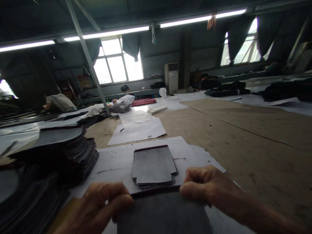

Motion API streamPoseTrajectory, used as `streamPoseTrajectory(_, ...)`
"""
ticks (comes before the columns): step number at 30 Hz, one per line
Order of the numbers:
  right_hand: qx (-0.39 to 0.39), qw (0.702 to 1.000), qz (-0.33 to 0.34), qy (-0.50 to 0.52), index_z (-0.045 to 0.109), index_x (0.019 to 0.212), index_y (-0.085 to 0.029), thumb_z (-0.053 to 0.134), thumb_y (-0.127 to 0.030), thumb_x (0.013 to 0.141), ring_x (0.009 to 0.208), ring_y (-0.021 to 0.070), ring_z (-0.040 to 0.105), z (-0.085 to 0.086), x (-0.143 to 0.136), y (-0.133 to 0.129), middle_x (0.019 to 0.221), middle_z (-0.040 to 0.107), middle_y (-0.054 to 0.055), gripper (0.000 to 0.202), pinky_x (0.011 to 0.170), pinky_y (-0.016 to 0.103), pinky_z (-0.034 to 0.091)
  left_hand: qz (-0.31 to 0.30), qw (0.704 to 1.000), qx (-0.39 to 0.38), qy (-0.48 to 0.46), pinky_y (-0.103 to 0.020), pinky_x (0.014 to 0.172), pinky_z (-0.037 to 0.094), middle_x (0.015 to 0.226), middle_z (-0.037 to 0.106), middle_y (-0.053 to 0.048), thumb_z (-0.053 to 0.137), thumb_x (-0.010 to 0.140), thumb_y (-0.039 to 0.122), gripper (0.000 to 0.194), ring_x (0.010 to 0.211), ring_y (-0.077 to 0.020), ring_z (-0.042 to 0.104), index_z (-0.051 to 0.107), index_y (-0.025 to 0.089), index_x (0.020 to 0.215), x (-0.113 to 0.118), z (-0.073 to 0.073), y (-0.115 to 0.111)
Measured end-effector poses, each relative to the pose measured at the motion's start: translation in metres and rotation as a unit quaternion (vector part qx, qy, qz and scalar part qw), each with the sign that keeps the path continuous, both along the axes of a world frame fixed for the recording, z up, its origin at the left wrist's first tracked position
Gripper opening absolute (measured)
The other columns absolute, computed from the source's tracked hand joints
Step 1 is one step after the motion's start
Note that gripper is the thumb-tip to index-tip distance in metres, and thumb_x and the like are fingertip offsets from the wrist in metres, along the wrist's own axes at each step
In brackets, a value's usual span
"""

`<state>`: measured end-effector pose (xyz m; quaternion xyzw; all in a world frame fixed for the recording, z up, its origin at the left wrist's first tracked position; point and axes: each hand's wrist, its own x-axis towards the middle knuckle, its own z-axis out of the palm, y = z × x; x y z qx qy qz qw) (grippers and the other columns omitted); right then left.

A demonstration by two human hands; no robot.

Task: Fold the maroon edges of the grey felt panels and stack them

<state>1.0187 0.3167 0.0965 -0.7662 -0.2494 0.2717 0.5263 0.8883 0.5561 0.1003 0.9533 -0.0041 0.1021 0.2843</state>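
Between my hands is a dark grey cut panel (163,211) with a dark reddish strip along its top edge. My left hand (102,203) pinches its upper left corner, thumb on top. The upper right corner is gripped by my right hand (202,185), also in a pinch. The panel's lower part runs out of view. Just beyond it, a small stack of lighter grey panels (153,164) with notched lower corners and a dark red top edge lies on white paper (112,165).
Tall stacks of dark panels (68,149) stand at the left. White sheets (141,130) lie farther up the brown tabletop (231,130). A slanted metal pole (90,61) rises behind the left stacks. Several people work in the background, one in a striped top (62,103).
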Motion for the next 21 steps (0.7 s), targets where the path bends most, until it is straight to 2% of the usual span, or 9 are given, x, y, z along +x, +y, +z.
streamPoseTrajectory(3,0.033,0.999,-0.001,-0.036,0.054,0.061,-0.015,0.059,-0.042,0.067,0.049,0.007,0.037,0.01,0.029,0.009,0.053,0.044,-0.004,0.028,0.046,0.02,0.03,-0.017,0.993,-0.106,0.054,-0.018,0.049,0.04,0.052,0.055,0.0,0.047,0.08,0.044,0.037,0.05,-0.0106,0.052,0.06,0.015,0.061,0.04,0.01,0.016)
streamPoseTrajectory(5,0.024,0.996,-0.014,-0.086,0.055,0.063,-0.015,0.055,-0.041,0.071,0.05,0.0071,0.039,0.009,0.053,0.022,0.056,0.045,-0.004,0.027,0.049,0.02,0.034,-0.015,0.99,-0.127,0.056,-0.02,0.049,0.04,0.054,0.055,0.0,0.049,0.076,0.046,0.036,0.051,-0.0116,0.051,0.06,0.014,0.064,0.07,0.011,0.028)
streamPoseTrajectory(7,-0.008,0.991,-0.042,-0.128,0.055,0.066,-0.014,0.053,-0.036,0.076,0.049,0.007,0.04,-0.001,0.076,0.039,0.055,0.044,-0.004,0.024,0.049,0.021,0.035,-0.001,0.992,-0.115,0.053,-0.022,0.05,0.039,0.053,0.054,0.0,0.051,0.072,0.043,0.033,0.051,-0.0125,0.051,0.061,0.013,0.063,0.099,0.006,0.04)
streamPoseTrajectory(10,-0.071,0.976,-0.099,-0.183,0.055,0.069,-0.014,0.055,-0.03,0.081,0.052,0.0081,0.045,-0.023,0.104,0.067,0.057,0.047,-0.005,0.021,0.052,0.022,0.039,0.051,0.996,-0.071,0.025,-0.024,0.053,0.04,0.052,0.053,0.001,0.054,0.072,0.036,0.027,0.053,-0.014,0.052,0.064,0.012,0.064,0.132,-0.014,0.052)
streamPoseTrajectory(13,-0.131,0.947,-0.146,-0.254,0.057,0.077,-0.013,0.055,-0.033,0.085,0.065,0.0109,0.053,-0.039,0.116,0.086,0.071,0.055,-0.001,0.021,0.064,0.027,0.046,0.111,0.993,-0.019,-0.032,-0.03,0.066,0.044,0.062,0.058,0.0,0.055,0.079,0.03,0.02,0.065,-0.0151,0.056,0.064,0.013,0.072,0.148,-0.039,0.055)
streamPoseTrajectory(16,-0.17,0.918,-0.173,-0.314,0.058,0.084,-0.014,0.053,-0.034,0.087,0.077,0.0133,0.057,-0.046,0.115,0.094,0.083,0.059,0.001,0.021,0.073,0.032,0.047,0.146,0.985,0.015,-0.088,-0.034,0.079,0.043,0.078,0.062,-0.002,0.055,0.084,0.026,0.016,0.079,-0.0149,0.057,0.063,0.013,0.078,0.151,-0.059,0.051)
streamPoseTrajectory(21,-0.185,0.885,-0.184,-0.386,0.059,0.088,-0.014,0.052,-0.031,0.088,0.085,0.0154,0.057,-0.056,0.114,0.096,0.088,0.06,0.002,0.018,0.079,0.036,0.046,0.196,0.967,0.048,-0.158,-0.03,0.08,0.044,0.084,0.062,-0.001,0.055,0.081,0.02,0.012,0.083,-0.0151,0.057,0.067,0.018,0.079,0.157,-0.079,0.049)
